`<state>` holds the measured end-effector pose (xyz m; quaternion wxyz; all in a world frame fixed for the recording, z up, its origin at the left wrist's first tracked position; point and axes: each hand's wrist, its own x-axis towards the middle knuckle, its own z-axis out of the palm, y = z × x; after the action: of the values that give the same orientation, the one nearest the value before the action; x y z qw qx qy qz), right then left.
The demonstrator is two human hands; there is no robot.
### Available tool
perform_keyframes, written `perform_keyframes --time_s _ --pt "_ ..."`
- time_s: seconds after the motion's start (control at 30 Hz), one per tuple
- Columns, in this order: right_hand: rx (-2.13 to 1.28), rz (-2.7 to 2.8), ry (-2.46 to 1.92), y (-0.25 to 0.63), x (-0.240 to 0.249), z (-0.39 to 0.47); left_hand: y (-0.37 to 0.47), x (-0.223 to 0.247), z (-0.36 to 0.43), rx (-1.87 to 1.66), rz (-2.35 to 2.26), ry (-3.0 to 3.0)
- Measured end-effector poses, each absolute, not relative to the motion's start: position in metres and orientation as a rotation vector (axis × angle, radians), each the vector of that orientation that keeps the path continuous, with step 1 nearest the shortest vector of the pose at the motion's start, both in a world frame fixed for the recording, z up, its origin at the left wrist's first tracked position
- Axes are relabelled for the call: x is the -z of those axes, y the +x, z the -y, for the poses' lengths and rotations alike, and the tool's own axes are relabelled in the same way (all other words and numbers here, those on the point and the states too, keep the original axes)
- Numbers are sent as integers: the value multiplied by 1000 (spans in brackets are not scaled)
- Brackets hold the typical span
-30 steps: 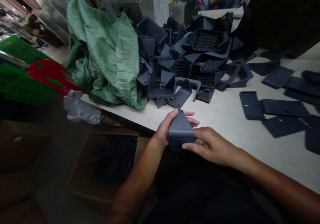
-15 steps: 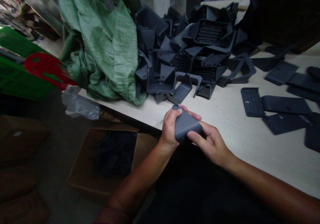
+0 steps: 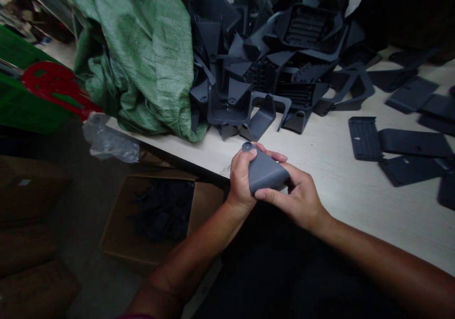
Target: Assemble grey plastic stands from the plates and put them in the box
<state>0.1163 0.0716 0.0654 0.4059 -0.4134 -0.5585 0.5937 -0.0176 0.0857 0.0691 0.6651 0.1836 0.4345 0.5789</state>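
Note:
A grey plastic bracket-like part (image 3: pixel 267 171) with a round hole at its upper corner is held between both hands, above the table's front edge. My left hand (image 3: pixel 241 177) is closed round its left side, the thumb lying near the hole. On the other side, my right hand (image 3: pixel 296 193) grips the lower right end, thumb along the bottom edge. The part's underside and some fingertips are hidden. Just beyond the hands lies a heap of similar dark grey plastic parts (image 3: pixel 229 108). Flat dark plates (image 3: pixel 414 142) lie to the right on the table.
A green woven sack (image 3: pixel 152 58) slumps over the left of the white table (image 3: pixel 341 210). Below the edge, an open cardboard box (image 3: pixel 209 203) contains dark parts. A red perforated piece (image 3: pixel 53 84), clear plastic bag (image 3: pixel 110 141) and green crate (image 3: pixel 21 105) are at left.
The grey part has turned slightly in my hands, and my right thumb has slid left along its lower edge. The whole view has shifted a little, with the heap now higher in it.

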Motion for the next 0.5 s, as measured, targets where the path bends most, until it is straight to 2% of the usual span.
perform_keyframes --time_s 0.2,0.5 --pt "-1539 1468 -1028 126 -68 -83 -19 -69 -95 -1355 -925 306" --pt "-1640 1572 -1116 155 -52 -89 -41 -59 -105 -1193 -890 -83"
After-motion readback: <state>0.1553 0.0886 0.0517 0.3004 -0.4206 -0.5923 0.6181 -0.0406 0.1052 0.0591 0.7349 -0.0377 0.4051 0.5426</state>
